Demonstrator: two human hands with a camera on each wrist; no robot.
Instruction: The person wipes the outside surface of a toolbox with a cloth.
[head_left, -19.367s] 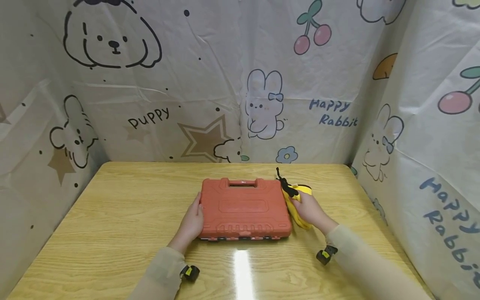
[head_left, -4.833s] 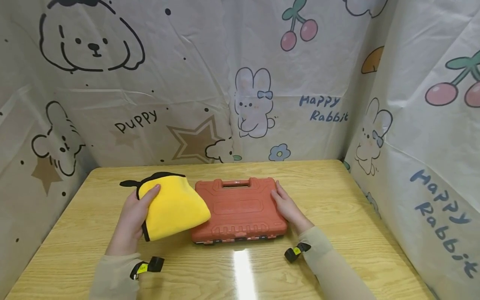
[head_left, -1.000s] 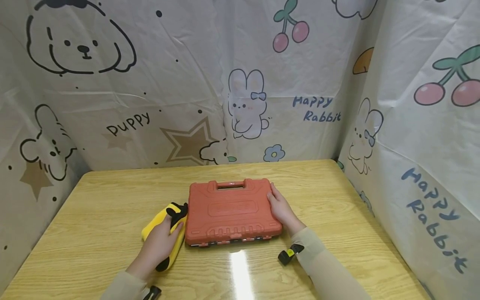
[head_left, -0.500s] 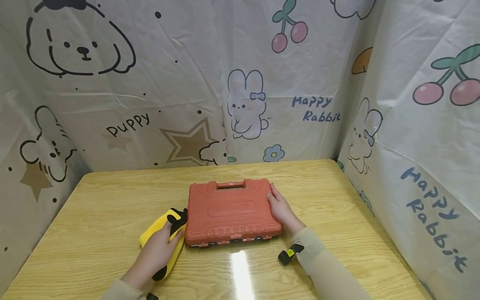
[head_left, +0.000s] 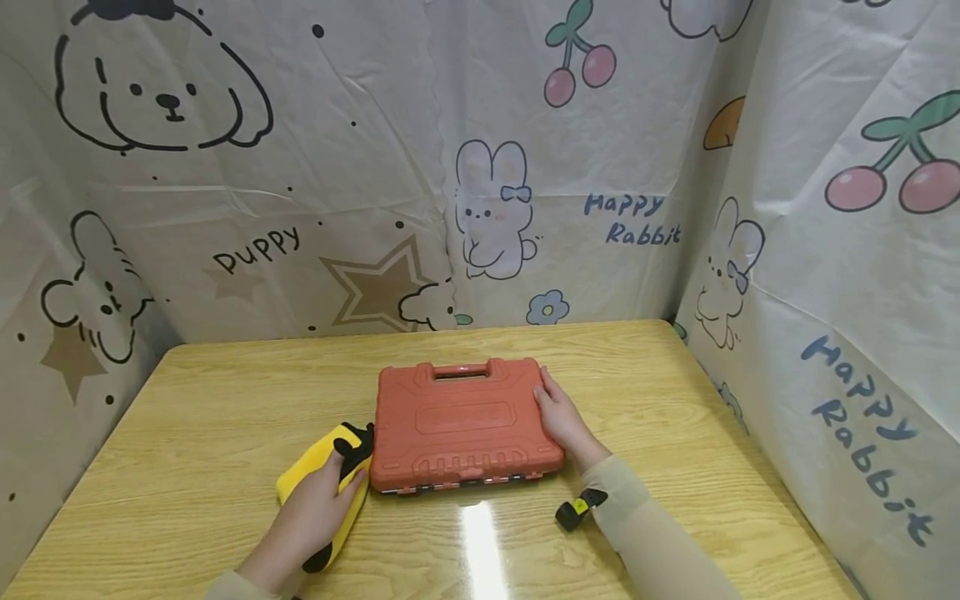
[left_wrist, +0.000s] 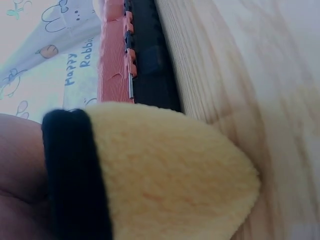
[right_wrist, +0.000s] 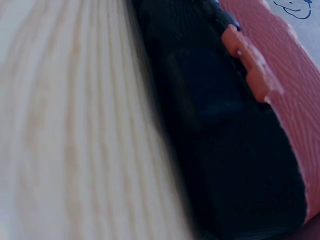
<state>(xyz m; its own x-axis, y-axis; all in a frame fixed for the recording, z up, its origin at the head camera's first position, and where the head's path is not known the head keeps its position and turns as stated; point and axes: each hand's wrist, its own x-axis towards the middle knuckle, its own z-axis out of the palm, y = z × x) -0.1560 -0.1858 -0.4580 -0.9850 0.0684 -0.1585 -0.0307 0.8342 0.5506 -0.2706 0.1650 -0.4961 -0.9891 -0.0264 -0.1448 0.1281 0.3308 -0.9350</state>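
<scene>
A red plastic tool case [head_left: 465, 417] lies flat on the table, its handle toward the back wall. My left hand [head_left: 315, 504] grips a bunched yellow cleaning cloth [head_left: 307, 462] with black edging against the case's left side. In the left wrist view the plush cloth [left_wrist: 175, 170] fills the foreground, and the case's black lower half [left_wrist: 150, 55] shows beyond it. My right hand [head_left: 566, 421] holds the case by its right edge, thumb on the lid's rim. Its other fingers are partly hidden. The right wrist view shows a red latch [right_wrist: 255, 72] on the case's front.
The light wooden table [head_left: 225, 400] extends around the case on every side. A white printed sheet [head_left: 360, 167] hangs behind it and along both sides. A bright reflection lies on the tabletop in front of the case.
The cloth passed from my right hand to my left, which now has it at the case's left side. Over the last second it slid slightly toward me. My right hand stays on the case.
</scene>
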